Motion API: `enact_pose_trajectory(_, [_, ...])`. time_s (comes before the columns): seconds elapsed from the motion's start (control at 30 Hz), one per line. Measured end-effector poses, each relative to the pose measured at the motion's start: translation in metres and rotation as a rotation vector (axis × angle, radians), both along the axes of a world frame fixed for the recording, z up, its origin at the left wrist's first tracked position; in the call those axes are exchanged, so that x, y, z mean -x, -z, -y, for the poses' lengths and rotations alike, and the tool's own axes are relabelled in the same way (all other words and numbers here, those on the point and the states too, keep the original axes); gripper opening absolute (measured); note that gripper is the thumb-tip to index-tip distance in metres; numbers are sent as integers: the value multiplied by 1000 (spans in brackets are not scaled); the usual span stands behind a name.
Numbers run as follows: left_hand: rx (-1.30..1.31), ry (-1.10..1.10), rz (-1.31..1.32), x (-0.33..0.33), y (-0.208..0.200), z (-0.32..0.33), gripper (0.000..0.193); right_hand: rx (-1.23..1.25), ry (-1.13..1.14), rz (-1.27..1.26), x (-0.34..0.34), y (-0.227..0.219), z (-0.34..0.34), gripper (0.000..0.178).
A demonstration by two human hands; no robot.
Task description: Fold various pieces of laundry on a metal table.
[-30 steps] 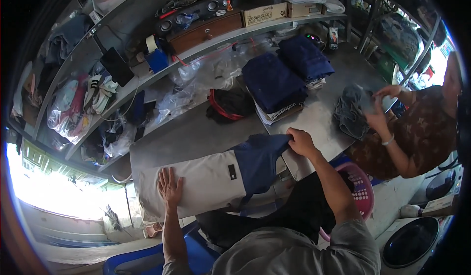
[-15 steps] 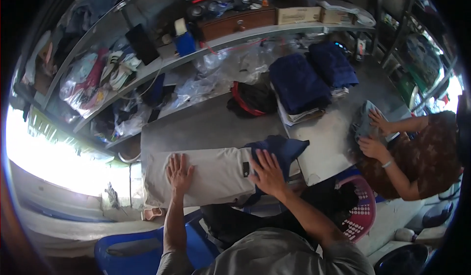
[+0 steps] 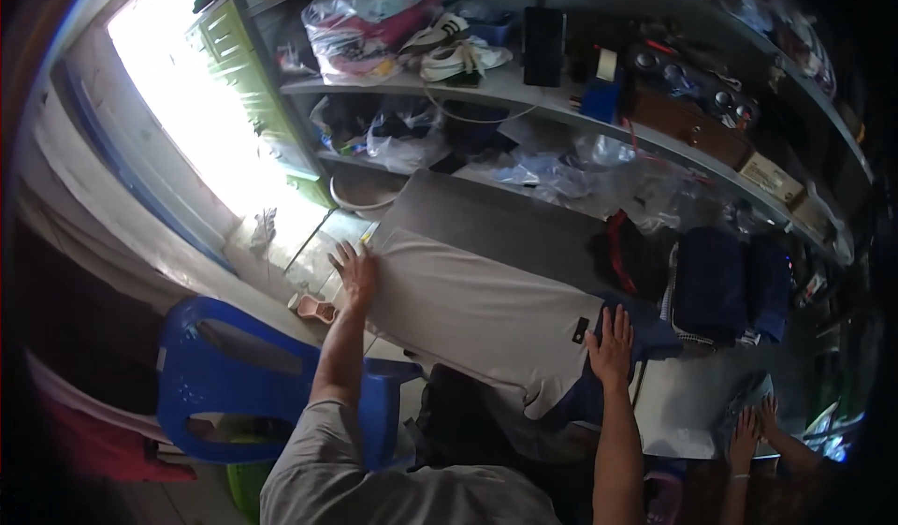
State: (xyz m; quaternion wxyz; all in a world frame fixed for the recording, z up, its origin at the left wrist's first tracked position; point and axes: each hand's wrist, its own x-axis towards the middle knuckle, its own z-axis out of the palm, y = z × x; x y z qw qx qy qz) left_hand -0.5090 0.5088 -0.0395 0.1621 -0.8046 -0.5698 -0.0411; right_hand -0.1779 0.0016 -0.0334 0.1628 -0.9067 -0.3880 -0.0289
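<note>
Pale-and-navy garment (image 3: pixel 477 305) lies spread out on the metal counter (image 3: pixel 505 230). To its left stands a blue chair (image 3: pixel 201 380). At its left end is the left hand (image 3: pixel 355 277), fingers splayed, grip holding nothing; whether it touches the cloth I can't tell. Near its right end, beside a small dark patch (image 3: pixel 580 329), the right hand (image 3: pixel 611 347) lies flat on it, grip clasping nothing. Behind that end sits a red-trimmed black item (image 3: pixel 629 263); farther right, a navy cloth stack (image 3: pixel 711 282).
</note>
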Motion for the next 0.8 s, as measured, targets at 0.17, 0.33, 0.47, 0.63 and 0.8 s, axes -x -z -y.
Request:
enact_pose_trajectory(0.17, [255, 175, 456, 50, -33, 20, 34, -149, 33, -318, -9, -24, 3, 69])
enact_pose_trajectory(0.33, [482, 174, 578, 62, -27, 58, 38, -132, 80, -262, 44, -27, 7, 68])
enact_pose_trajectory(0.47, [345, 299, 639, 56, -16, 41, 26, 65, 63, 65, 63, -10, 3, 68])
enact_pose_trajectory(0.63, [795, 268, 1288, 36, -21, 22, 22, 55, 52, 59, 59, -3, 9, 68])
enact_pose_trajectory(0.8, [410, 230, 452, 73, -39, 19, 21, 50, 57, 52, 64, -3, 10, 69])
